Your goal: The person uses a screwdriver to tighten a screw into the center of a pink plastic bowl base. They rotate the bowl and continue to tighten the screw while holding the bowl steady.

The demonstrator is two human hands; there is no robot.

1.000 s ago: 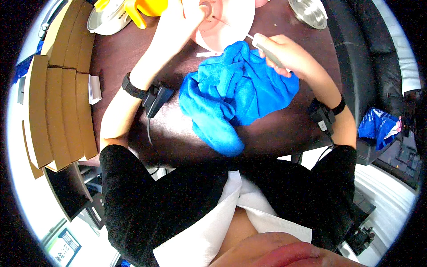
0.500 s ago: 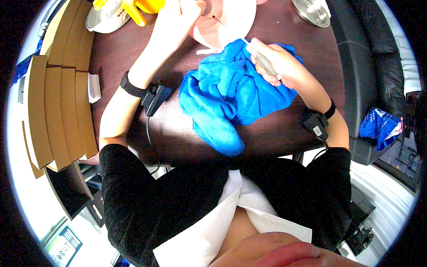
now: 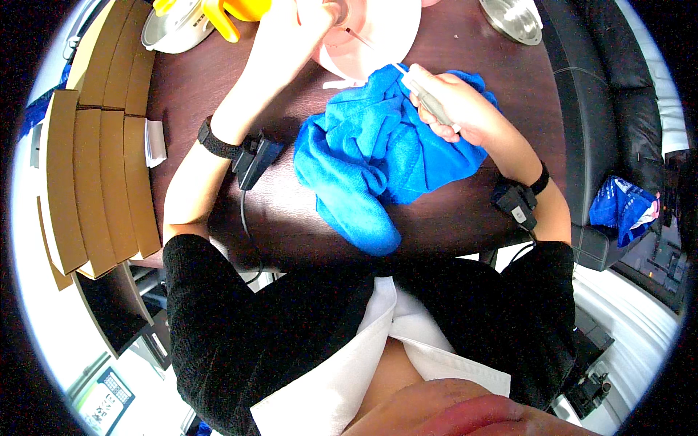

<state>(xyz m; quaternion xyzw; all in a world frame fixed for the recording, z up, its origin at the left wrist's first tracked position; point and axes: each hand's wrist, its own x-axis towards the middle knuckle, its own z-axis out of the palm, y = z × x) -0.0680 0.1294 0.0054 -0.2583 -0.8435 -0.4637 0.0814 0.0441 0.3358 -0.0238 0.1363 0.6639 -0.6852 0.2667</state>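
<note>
My right hand point(image 3: 454, 109) is closed around a screwdriver point(image 3: 436, 109) with a grey handle and a thin pale shaft. Its tip points up and left, over a crumpled blue towel point(image 3: 392, 145) on the dark table. Up at the frame's top edge, my left hand point(image 3: 302, 25) is curled against a round pink dish-like part point(image 3: 385, 36). The frame cuts off some of its fingers, so what they grip is hidden. A thin dark piece lies on the pink surface by the fingertips. Between the pink part and the towel sits a small white strip point(image 3: 338, 85).
A white pot point(image 3: 178, 36) and a yellow plastic object point(image 3: 222, 18) stand at the far left. Far right is a steel bowl point(image 3: 515, 20). Cardboard boxes point(image 3: 98, 167) line the left side; a black sofa point(image 3: 603, 109) borders the right. Cables hang from both wrist devices.
</note>
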